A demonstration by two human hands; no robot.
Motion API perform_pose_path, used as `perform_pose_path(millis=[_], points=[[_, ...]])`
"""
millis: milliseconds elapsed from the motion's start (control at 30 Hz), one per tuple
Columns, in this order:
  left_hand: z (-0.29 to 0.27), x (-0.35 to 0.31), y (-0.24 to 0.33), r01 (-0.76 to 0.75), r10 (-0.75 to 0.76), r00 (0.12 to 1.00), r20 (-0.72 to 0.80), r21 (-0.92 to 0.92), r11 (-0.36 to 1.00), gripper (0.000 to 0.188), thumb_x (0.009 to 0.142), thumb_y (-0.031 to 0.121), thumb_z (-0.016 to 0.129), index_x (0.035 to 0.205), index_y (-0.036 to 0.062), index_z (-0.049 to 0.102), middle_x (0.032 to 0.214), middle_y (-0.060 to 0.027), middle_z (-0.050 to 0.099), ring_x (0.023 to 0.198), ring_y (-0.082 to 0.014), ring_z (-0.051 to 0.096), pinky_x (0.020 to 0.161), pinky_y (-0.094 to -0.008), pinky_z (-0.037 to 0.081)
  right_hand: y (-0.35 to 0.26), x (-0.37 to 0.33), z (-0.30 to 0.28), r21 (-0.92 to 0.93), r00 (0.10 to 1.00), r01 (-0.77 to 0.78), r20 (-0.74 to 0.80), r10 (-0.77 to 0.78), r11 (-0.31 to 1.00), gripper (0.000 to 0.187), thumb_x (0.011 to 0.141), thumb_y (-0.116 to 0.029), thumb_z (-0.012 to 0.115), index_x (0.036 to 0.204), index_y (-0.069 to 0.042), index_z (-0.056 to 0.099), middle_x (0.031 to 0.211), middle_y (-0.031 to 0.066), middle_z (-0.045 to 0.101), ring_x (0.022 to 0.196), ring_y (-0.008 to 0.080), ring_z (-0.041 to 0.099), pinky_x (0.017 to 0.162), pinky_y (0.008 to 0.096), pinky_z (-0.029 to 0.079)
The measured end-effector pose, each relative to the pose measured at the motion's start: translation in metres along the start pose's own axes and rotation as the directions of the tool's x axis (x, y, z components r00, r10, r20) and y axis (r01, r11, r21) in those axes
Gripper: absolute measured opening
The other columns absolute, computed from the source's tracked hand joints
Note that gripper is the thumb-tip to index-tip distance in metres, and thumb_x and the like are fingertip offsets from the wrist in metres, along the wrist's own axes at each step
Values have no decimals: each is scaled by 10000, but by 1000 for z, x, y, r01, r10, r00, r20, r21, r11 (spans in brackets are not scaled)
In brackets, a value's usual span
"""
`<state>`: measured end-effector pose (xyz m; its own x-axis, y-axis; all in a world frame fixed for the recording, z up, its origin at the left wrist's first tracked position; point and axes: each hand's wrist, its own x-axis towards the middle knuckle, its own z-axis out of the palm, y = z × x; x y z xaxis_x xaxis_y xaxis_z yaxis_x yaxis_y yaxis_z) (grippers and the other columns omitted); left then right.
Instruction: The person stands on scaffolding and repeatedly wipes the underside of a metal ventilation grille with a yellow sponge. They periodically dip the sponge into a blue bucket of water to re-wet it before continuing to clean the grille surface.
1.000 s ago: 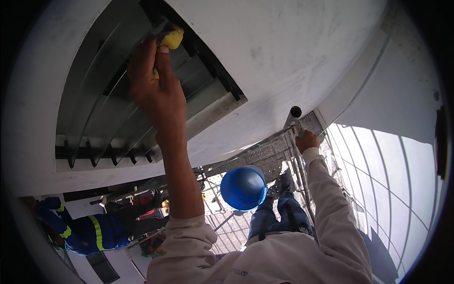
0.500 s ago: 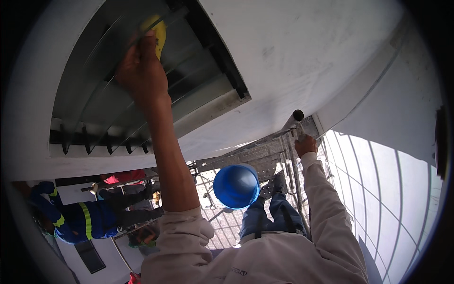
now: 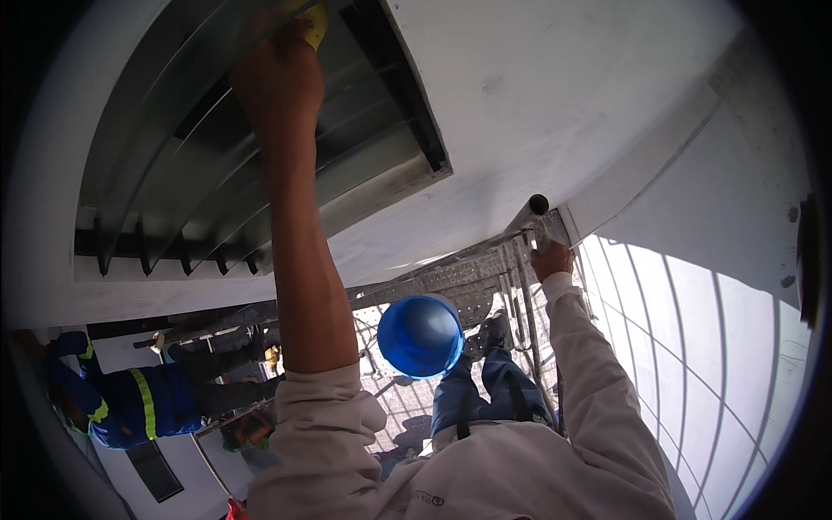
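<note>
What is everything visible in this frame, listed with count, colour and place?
yellow sponge-like pad: 1, yellow, top, against the vent slats
grey metal louvred vent: 1, grey, set in the white ceiling
white ceiling panel: 1, white, upper right
grey metal scaffold frame: 1, grey, centre
blue hard hat: 1, blue, centre, below
co-worker in blue overalls: 1, lower left
left hand: 1, raised, holding the pad
right hand: 1, gripping the scaffold
</note>
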<state>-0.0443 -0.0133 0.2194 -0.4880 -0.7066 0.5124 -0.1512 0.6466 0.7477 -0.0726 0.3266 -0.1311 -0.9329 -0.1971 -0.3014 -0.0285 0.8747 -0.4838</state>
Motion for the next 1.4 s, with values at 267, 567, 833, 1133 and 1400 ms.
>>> perform_pose_path(millis=[267,567,833,1133,1400], points=[[-3,5,4,-377,347,879,326,29,926,391,953,332,484,1130,-5,572,1012,-123,637,913,-214,587,847,-330,422,-6,-5,-7,24,998,-46,51,44,999,393,710,-285,690,1008,-31,664,982,230,657,936,390,632,830,459,512],[1,-17,16,-345,270,920,285,262,901,423,965,371,467,1151,5,567,1063,-164,626,977,-250,604,886,-372,424,-6,-2,-8,36,997,-47,57,45,998,382,709,-283,692,1000,-37,666,979,222,660,938,392,630,830,456,512],[-52,-75,20,-605,580,739,343,-39,795,302,872,31,546,1165,53,615,1126,-144,628,1046,-266,604,938,-400,467,-6,-4,-8,50,998,-47,42,45,998,375,711,-275,687,1005,-42,669,963,229,661,929,396,631,823,465,514],[-109,-60,39,-714,784,594,179,566,412,360,886,14,553,1207,167,606,1270,-42,587,1257,-259,468,1071,-423,381,-3,-5,-5,62,999,-41,12,40,997,377,704,-279,694,997,-42,675,960,231,661,925,395,633,825,465,514],[-45,-44,31,-679,764,600,238,656,329,393,831,-10,625,1155,212,655,1291,-7,579,1234,-240,479,1038,-387,357,-1,-3,1,86,999,-38,29,35,996,300,714,-262,681,924,-49,687,891,211,673,870,362,660,789,447,532]])
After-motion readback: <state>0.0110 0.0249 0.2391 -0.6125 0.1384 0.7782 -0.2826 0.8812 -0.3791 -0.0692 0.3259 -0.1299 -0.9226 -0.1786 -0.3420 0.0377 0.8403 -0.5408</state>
